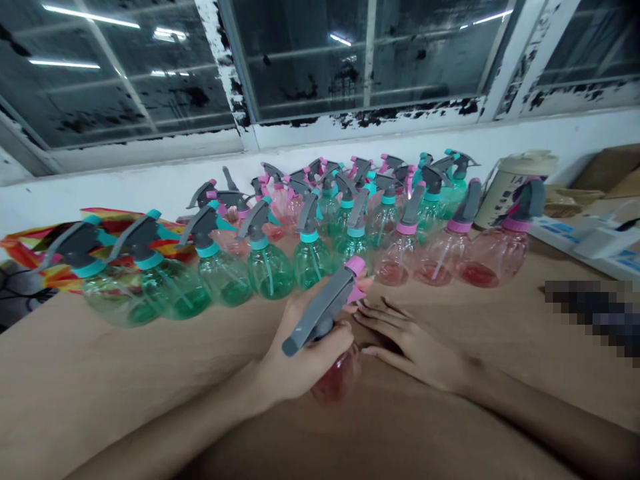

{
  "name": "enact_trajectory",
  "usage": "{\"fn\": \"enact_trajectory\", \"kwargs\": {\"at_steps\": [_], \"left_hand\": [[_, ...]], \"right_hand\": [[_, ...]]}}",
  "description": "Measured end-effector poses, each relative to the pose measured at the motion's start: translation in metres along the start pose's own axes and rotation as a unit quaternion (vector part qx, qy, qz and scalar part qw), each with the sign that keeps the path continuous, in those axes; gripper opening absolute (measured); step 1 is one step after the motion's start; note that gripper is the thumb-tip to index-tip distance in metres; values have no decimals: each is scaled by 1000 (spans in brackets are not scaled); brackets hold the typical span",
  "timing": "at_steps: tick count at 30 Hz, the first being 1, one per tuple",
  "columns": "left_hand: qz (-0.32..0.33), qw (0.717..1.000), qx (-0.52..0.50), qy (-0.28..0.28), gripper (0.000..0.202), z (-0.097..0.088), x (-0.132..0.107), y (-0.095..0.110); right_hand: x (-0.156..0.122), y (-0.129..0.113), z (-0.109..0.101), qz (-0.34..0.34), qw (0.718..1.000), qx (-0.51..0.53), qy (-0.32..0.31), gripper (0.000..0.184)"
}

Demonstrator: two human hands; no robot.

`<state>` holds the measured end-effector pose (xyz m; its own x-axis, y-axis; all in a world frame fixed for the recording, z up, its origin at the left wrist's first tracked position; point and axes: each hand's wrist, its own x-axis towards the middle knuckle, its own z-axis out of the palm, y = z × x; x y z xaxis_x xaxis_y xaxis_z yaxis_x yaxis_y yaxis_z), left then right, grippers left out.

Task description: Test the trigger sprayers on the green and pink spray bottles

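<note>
Closed around the neck of a pink spray bottle (336,380) is my left hand (300,353). The bottle has a grey trigger head with a pink nozzle, pointing away from me, and some red liquid shows low inside. My right hand (415,340) lies just right of it with fingers stretched out, near the bottle and holding nothing I can see. Beyond both hands stands a front row of spray bottles: green ones (270,270) with turquoise collars to the left and middle, pink ones (440,263) with pink collars to the right.
More spray bottles crowd behind the front row, against the white wall. A colourful red-yellow wrapper (45,250) lies at the left. To the right are a cream container (517,180), a white power strip (595,240), a cardboard box (607,177) and a blurred dark object (595,310).
</note>
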<state>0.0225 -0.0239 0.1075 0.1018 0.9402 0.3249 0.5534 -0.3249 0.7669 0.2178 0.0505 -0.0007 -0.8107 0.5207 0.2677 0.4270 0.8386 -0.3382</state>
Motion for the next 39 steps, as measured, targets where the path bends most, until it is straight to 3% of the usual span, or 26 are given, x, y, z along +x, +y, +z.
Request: {"fn": "enact_trajectory", "kwargs": {"at_steps": [9,20,28,31,39], "left_hand": [[15,999,-34,-37,22,-6,3,3],[6,999,-43,6,9,2,0,2],[10,998,-39,41,15,9,-6,-5],[2,999,-25,42,21,8,-6,-6],[29,999,-18,30,5,1,1,5]], "right_hand": [[0,1,0,-4,1000,12,8,54],[0,0,0,-5,1000,13,13,55],[-1,2,2,-12,1000,9,17,54],[-1,2,2,-12,1000,11,18,55],[0,3,2,-8,1000,2,-6,55]]}}
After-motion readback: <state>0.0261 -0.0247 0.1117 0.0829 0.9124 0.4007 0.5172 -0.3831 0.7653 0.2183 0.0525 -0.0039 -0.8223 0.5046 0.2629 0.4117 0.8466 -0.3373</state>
